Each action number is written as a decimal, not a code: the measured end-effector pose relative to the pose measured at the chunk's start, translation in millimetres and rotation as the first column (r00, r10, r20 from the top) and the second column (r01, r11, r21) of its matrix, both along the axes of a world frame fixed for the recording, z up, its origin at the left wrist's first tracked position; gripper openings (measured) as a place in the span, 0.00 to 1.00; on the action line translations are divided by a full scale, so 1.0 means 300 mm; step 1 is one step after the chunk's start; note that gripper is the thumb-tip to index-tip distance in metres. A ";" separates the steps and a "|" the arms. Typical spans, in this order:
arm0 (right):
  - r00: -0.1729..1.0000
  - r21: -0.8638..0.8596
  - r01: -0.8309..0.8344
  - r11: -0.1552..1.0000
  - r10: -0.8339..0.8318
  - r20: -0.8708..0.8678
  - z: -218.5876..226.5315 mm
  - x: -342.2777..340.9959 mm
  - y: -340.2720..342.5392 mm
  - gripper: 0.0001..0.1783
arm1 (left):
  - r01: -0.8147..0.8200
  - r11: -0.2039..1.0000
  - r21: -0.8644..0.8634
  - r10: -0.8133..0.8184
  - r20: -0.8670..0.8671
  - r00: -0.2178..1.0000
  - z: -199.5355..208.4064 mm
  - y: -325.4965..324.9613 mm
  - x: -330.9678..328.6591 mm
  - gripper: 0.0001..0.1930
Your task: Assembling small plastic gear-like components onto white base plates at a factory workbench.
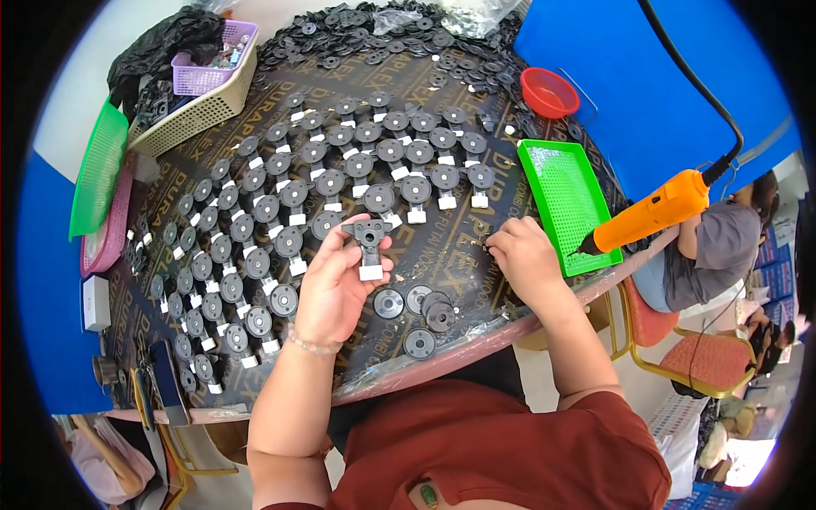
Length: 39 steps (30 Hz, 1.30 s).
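My left hand [327,285] is closed round a black plastic part [369,238] with a hole in its middle and a white block at its near end, held above the table. To the right, my right hand [525,259] is low over the tabletop with its fingertips pinched together beside some tiny loose pieces; whatever lies between them is too small to make out. Loose black discs [420,342] lie near the table edge between my forearms, some of them stacked. Rows of black round parts with white ends [378,197] spread beyond my left hand.
An orange electric screwdriver [654,208] on a black cord hangs over a green tray [602,251] at right. A red bowl [548,93] stands behind it. Black discs are heaped [340,38] along the far side. Baskets [200,110] stand far left; a person [714,246] sits at right.
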State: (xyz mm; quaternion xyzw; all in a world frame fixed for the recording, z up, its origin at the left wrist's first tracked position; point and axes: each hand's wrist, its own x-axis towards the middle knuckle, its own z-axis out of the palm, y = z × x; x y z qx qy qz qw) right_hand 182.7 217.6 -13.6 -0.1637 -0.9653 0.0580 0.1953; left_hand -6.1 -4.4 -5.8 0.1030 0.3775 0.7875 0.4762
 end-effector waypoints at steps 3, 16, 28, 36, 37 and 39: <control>0.997 0.000 -0.038 0.999 0.038 -0.069 0.002 -0.014 0.004 0.05 | -0.019 1.000 -0.016 0.019 -0.018 1.000 0.006 -0.001 0.007 0.22; 0.962 -0.139 -0.144 0.980 0.105 -0.252 -0.020 0.007 0.034 0.08 | -0.035 0.998 -0.051 0.030 -0.089 0.996 -0.003 0.007 0.014 0.22; 0.950 -0.631 -0.284 0.722 0.121 -0.289 0.129 -0.110 -0.055 0.04 | 0.038 0.992 -0.116 -0.060 -0.187 0.980 0.002 0.022 0.051 0.25; 0.910 -0.637 -0.398 0.661 0.374 -0.181 0.168 -0.277 -0.156 0.03 | 0.082 0.992 -0.094 -0.102 -0.232 0.967 -0.024 0.013 0.050 0.24; 0.909 -0.609 -0.403 0.684 0.378 -0.177 0.167 -0.283 -0.152 0.04 | 0.084 0.991 -0.105 -0.107 -0.231 0.967 -0.017 0.012 0.050 0.24; 0.919 -0.591 -0.389 0.707 0.337 -0.203 0.181 -0.283 -0.153 0.06 | 0.095 0.994 -0.062 -0.105 -0.187 0.977 -0.022 0.015 0.053 0.23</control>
